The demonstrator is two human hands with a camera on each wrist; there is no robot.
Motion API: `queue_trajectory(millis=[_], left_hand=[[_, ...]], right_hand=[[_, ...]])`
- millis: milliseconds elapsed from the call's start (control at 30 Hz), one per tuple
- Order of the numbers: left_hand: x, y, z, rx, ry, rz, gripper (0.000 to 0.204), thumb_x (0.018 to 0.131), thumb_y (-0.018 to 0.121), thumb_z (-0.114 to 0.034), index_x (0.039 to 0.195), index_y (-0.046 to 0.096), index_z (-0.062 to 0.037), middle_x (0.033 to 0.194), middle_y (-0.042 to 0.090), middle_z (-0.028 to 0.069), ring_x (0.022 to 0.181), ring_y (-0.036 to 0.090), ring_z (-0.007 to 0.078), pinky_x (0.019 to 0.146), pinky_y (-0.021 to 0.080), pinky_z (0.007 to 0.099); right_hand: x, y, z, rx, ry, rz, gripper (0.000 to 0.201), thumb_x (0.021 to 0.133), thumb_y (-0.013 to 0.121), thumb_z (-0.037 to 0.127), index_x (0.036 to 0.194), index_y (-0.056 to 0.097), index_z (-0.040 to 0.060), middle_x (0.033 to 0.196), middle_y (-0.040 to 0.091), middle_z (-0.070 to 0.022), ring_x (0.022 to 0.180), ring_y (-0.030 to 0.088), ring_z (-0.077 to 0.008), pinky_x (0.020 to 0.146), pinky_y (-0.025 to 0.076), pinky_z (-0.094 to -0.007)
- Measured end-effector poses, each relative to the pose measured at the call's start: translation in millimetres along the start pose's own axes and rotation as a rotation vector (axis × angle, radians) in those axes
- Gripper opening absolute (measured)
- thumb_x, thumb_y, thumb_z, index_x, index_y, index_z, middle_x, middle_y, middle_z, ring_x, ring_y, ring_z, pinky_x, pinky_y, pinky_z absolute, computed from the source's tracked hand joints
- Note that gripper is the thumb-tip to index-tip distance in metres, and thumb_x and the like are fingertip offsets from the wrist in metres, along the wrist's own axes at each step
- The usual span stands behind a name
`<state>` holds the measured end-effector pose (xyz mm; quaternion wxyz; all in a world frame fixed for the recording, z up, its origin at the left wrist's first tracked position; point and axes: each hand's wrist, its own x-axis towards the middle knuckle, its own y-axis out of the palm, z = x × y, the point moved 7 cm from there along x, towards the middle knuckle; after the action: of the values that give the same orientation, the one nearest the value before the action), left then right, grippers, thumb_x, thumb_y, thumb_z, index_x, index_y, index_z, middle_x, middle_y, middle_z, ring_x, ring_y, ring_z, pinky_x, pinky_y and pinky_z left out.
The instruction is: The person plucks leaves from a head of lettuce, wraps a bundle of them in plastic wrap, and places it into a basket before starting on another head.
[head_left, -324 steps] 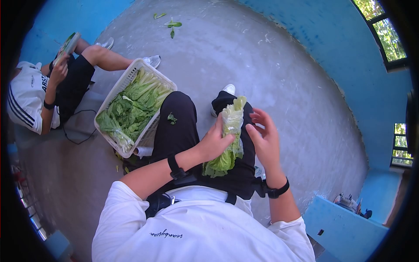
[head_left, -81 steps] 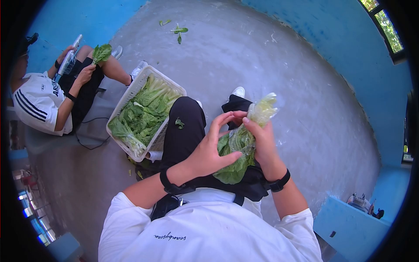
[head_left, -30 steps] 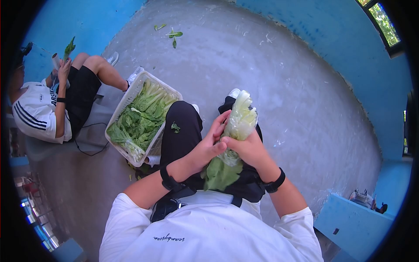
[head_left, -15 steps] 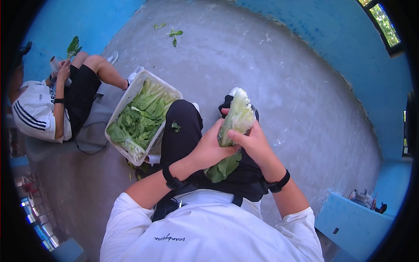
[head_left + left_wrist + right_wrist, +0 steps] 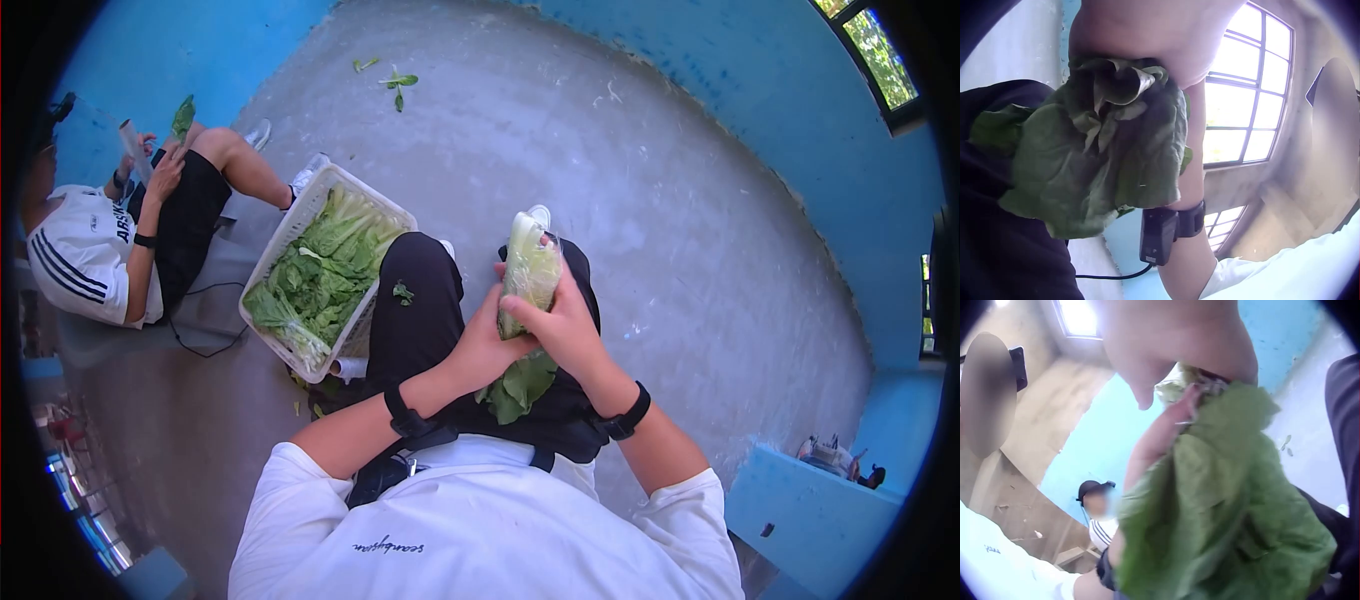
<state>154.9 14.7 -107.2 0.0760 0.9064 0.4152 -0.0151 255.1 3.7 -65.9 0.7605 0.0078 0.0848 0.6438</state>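
In the head view a bundle of lettuce (image 5: 532, 272), bound in clear plastic film, stands between my two hands above the lap. Its pale stem end points away from me. The green leaf ends (image 5: 520, 388) hang out below, toward my waist. My left hand (image 5: 482, 345) grips the bundle from the left, its far fingers hidden behind it. My right hand (image 5: 568, 328) holds it from the right, thumb pressed across the film on the front. Both wrist views are filled by the drooping lettuce leaves (image 5: 1104, 150), with loose folds below the hands.
A white plastic basket (image 5: 268, 222) heaped with lettuce stands left of my knee, a white roll (image 5: 350, 367) beside it. Another person (image 5: 95, 250) sits at the left holding greens and a roll. A leaf scrap (image 5: 402, 292) lies on my thigh; fallen leaves (image 5: 399, 80) lie on the floor.
Ten seconds ago my right hand was off the bundle; now both hands hold it. The bundle has turned in my hands over the last second. The other person's greens have shifted.
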Motion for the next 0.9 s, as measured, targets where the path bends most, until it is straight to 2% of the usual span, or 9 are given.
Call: queue_trajectory(millis=[33, 133, 333, 367, 467, 567, 667, 800, 900], left_hand=[[-1, 2, 0, -0.058, 0.010, 0.022, 0.065, 0.086, 0.073, -0.007, 0.142, 0.038, -0.0055, 0.132, 0.058, 0.0157, 0.120, 0.061, 0.0270, 0.100, 0.049, 0.0405], [1, -3, -4, 0.147, -0.004, -0.048, 0.058, 0.087, 0.071, -0.008, 0.137, 0.042, -0.0042, 0.127, 0.061, 0.0180, 0.119, 0.063, 0.0315, 0.098, 0.050, 0.0418], [6, -20, 3, 0.338, -0.116, -0.136, 0.075, 0.083, 0.075, -0.007, 0.144, 0.032, -0.0030, 0.121, 0.064, 0.0204, 0.116, 0.065, 0.0341, 0.096, 0.050, 0.0407], [6, -22, -4, 0.352, -0.040, -0.124, 0.063, 0.088, 0.071, -0.014, 0.136, 0.031, -0.0039, 0.119, 0.063, 0.0240, 0.113, 0.065, 0.0395, 0.093, 0.052, 0.0442], [1, -31, -12, 0.232, 0.006, -0.111, 0.070, 0.088, 0.074, -0.015, 0.142, 0.032, -0.0040, 0.126, 0.061, 0.0191, 0.116, 0.064, 0.0325, 0.096, 0.051, 0.0421], [-1, -34, -10, -0.446, -0.222, 0.117, 0.080, 0.086, 0.078, -0.014, 0.151, 0.031, -0.0047, 0.133, 0.057, 0.0115, 0.123, 0.059, 0.0230, 0.104, 0.048, 0.0390], [-11, -38, -10, -0.629, -0.367, 0.214, 0.083, 0.084, 0.079, -0.017, 0.153, 0.034, -0.0043, 0.137, 0.055, 0.0094, 0.129, 0.054, 0.0195, 0.110, 0.044, 0.0371], [-13, -39, -34, -0.598, -0.221, 0.243, 0.084, 0.084, 0.078, -0.025, 0.153, 0.035, -0.0040, 0.145, 0.050, 0.0080, 0.135, 0.049, 0.0200, 0.115, 0.039, 0.0374], [-17, -41, -17, -0.627, -0.211, 0.249, 0.085, 0.085, 0.076, -0.032, 0.153, 0.034, -0.0043, 0.146, 0.049, 0.0085, 0.134, 0.050, 0.0208, 0.114, 0.038, 0.0381]], right_hand=[[-1, 2, 0, -0.010, 0.020, 0.043, 0.051, 0.097, 0.063, 0.010, 0.142, 0.041, 0.0010, 0.123, 0.066, -0.0112, 0.111, 0.063, -0.0168, 0.099, 0.048, -0.0338], [12, 1, -17, 0.023, 0.110, 0.114, 0.041, 0.097, 0.064, 0.010, 0.134, 0.049, 0.0013, 0.120, 0.066, -0.0092, 0.109, 0.062, -0.0161, 0.098, 0.049, -0.0331], [15, 5, -17, -0.152, 0.022, -0.121, 0.044, 0.095, 0.068, 0.012, 0.133, 0.049, -0.0006, 0.115, 0.069, -0.0096, 0.109, 0.066, -0.0180, 0.096, 0.051, -0.0338], [16, 7, -12, -0.209, 0.052, -0.081, 0.052, 0.095, 0.067, 0.012, 0.140, 0.045, 0.0001, 0.121, 0.067, -0.0111, 0.116, 0.063, -0.0190, 0.100, 0.049, -0.0345], [15, 15, 4, 0.059, 0.032, 0.077, 0.063, 0.096, 0.065, 0.013, 0.151, 0.037, 0.0016, 0.132, 0.062, -0.0139, 0.123, 0.058, -0.0208, 0.106, 0.044, -0.0354], [10, 7, 15, 0.224, 0.080, 0.134, 0.068, 0.098, 0.062, 0.014, 0.157, 0.029, 0.0031, 0.141, 0.056, -0.0157, 0.127, 0.055, -0.0219, 0.111, 0.039, -0.0359], [11, 2, 17, 0.174, 0.081, 0.198, 0.068, 0.100, 0.059, 0.015, 0.158, 0.026, 0.0029, 0.142, 0.056, -0.0165, 0.127, 0.055, -0.0216, 0.113, 0.037, -0.0357], [5, 0, 17, 0.122, 0.119, 0.185, 0.055, 0.100, 0.057, 0.011, 0.151, 0.037, 0.0023, 0.136, 0.059, -0.0157, 0.127, 0.056, -0.0211, 0.110, 0.041, -0.0362], [0, -2, 18, -0.074, 0.057, 0.103, 0.047, 0.096, 0.063, 0.008, 0.141, 0.050, 0.0036, 0.133, 0.062, -0.0119, 0.127, 0.057, -0.0203, 0.107, 0.044, -0.0373]])
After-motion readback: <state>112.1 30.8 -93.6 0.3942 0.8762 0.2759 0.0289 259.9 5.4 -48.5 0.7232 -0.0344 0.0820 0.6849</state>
